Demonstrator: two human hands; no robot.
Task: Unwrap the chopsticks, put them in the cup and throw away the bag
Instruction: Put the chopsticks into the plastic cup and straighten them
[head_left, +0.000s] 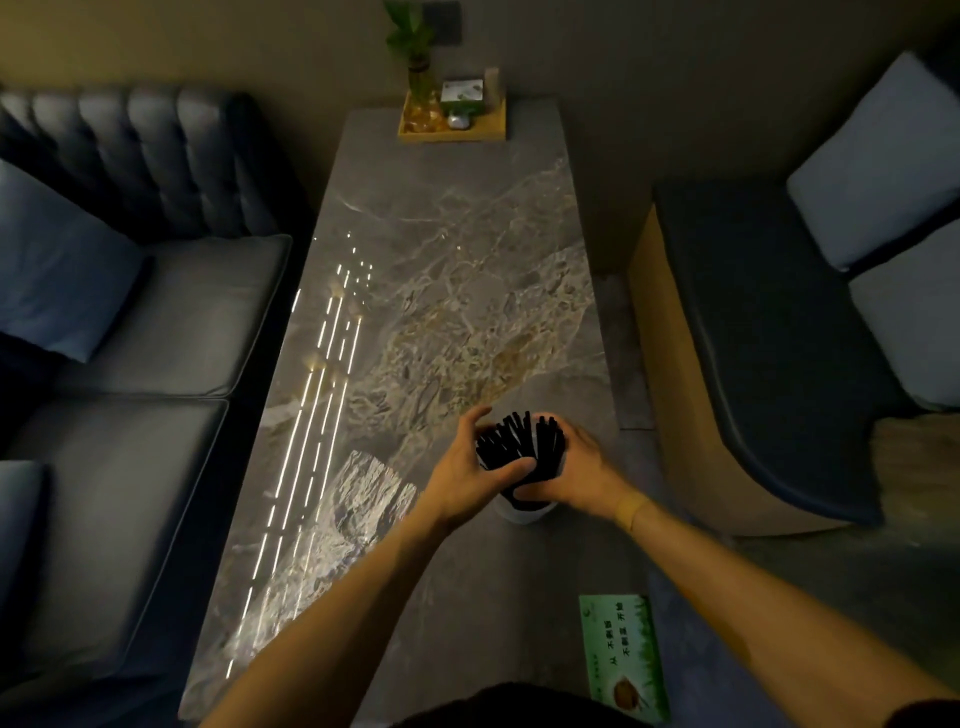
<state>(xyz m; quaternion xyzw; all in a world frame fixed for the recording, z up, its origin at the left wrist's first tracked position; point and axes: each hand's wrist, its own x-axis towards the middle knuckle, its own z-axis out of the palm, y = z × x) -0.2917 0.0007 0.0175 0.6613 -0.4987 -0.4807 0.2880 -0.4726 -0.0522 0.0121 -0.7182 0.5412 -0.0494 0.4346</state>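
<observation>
A white cup (523, 512) stands on the grey marble table (457, 270) near its right edge. It is packed with several black chopsticks (519, 441) that stand upright and fan out above the rim. My left hand (467, 467) wraps the bundle from the left, thumb across the sticks. My right hand (582, 467) cups the bundle from the right, fingers curled over the top. Both hands hide most of the cup. No wrapper or bag shows in the hands.
A green printed card (626, 657) lies at the near right corner. A wooden tray (451, 120) with a plant vase and small boxes sits at the far end. A dark sofa (130, 312) runs along the left, a bench seat (769, 338) along the right.
</observation>
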